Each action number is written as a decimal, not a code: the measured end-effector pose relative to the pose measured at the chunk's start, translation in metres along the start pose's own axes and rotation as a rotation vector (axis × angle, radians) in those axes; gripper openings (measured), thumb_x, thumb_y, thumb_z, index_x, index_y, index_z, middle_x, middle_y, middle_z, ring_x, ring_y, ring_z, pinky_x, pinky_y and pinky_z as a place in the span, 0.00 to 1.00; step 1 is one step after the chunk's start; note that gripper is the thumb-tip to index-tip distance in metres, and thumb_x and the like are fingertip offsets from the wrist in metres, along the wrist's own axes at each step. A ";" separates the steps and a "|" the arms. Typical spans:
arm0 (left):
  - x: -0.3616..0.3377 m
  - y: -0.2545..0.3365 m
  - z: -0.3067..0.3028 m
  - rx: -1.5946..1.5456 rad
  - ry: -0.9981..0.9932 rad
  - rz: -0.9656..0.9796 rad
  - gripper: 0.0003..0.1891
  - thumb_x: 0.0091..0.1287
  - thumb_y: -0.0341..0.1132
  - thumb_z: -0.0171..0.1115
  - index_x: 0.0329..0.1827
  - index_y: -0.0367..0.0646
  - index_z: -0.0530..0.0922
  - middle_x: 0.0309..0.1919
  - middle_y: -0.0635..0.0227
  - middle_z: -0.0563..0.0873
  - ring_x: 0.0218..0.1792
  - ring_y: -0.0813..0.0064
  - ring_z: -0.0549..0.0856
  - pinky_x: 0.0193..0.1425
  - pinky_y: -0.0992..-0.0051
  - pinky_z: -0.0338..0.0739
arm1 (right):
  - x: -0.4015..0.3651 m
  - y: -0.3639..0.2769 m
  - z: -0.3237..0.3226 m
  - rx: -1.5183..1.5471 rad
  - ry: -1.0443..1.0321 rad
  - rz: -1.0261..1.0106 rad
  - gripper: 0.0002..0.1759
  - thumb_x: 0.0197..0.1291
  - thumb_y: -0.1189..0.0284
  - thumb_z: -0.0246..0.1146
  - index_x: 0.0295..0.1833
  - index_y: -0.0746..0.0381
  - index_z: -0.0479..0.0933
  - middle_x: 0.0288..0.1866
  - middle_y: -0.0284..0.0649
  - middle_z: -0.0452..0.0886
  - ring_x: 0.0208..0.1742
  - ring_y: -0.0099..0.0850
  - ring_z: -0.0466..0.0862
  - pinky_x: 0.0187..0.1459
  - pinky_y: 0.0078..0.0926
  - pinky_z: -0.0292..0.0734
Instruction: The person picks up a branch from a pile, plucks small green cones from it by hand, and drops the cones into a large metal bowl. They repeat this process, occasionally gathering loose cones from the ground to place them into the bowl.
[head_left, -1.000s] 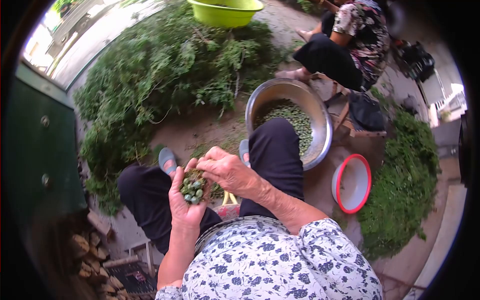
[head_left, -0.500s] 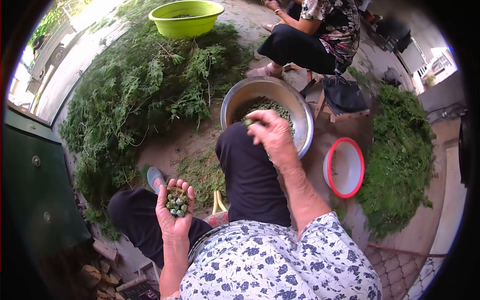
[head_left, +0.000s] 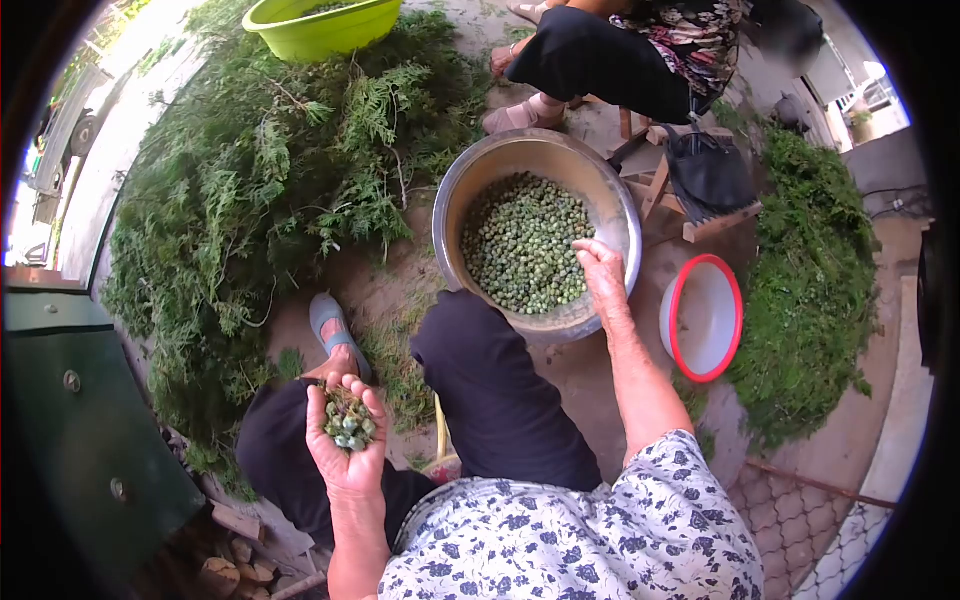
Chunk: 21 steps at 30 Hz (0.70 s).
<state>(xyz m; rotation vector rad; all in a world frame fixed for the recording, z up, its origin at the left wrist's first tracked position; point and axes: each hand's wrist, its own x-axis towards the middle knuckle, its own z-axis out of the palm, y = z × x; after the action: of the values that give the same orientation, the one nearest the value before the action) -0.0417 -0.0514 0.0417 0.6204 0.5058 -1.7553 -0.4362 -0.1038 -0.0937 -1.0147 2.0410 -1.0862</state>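
A cluster of small green cones (head_left: 350, 424) with brownish bits lies in my left hand (head_left: 347, 440), palm up, its fingers curled around them above my left thigh. My right hand (head_left: 604, 275) is over the right part of the wide metal basin (head_left: 610, 190), fingertips pinched together; whatever they hold, if anything, is too small to make out. Many round green cones (head_left: 525, 240) cover the basin's bottom.
Cut evergreen branches (head_left: 230, 190) are heaped at the left, with a lime-green tub (head_left: 325, 35) behind. Right of the basin stand a red-rimmed white bowl (head_left: 700, 318), a wooden stool (head_left: 655, 190) and more greenery (head_left: 810, 290). Another person (head_left: 610, 70) sits beyond the basin.
My right hand has moved from above my knee to the basin's right side. The view has shifted, and more of the basin's contents shows. The other person's hand is now lower, near their foot.
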 end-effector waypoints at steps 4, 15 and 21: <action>0.034 -0.006 0.000 0.032 0.125 -0.031 0.15 0.70 0.46 0.52 0.44 0.43 0.79 0.38 0.65 0.83 0.41 0.65 0.83 0.50 0.60 0.80 | 0.046 0.055 0.047 -0.159 0.032 -0.092 0.10 0.52 0.77 0.60 0.41 0.63 0.82 0.34 0.39 0.84 0.36 0.29 0.82 0.41 0.26 0.76; 0.085 -0.023 0.004 0.091 0.441 -0.149 0.16 0.70 0.49 0.51 0.41 0.45 0.77 0.35 0.63 0.80 0.37 0.65 0.80 0.34 0.69 0.79 | 0.150 0.114 0.134 -0.599 0.054 -0.263 0.09 0.52 0.79 0.60 0.39 0.61 0.80 0.35 0.49 0.76 0.38 0.46 0.79 0.41 0.38 0.75; 0.096 -0.025 0.007 0.126 0.559 -0.120 0.16 0.70 0.48 0.51 0.40 0.45 0.77 0.34 0.63 0.80 0.36 0.65 0.79 0.32 0.69 0.78 | 0.164 0.119 0.158 -0.775 0.006 -0.171 0.04 0.53 0.78 0.59 0.35 0.63 0.77 0.37 0.49 0.74 0.37 0.51 0.78 0.40 0.45 0.75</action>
<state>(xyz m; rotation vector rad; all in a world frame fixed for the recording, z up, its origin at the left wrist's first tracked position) -0.0876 -0.1196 -0.0141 1.2044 0.8318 -1.7253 -0.4393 -0.2605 -0.2974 -1.5698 2.4670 -0.3374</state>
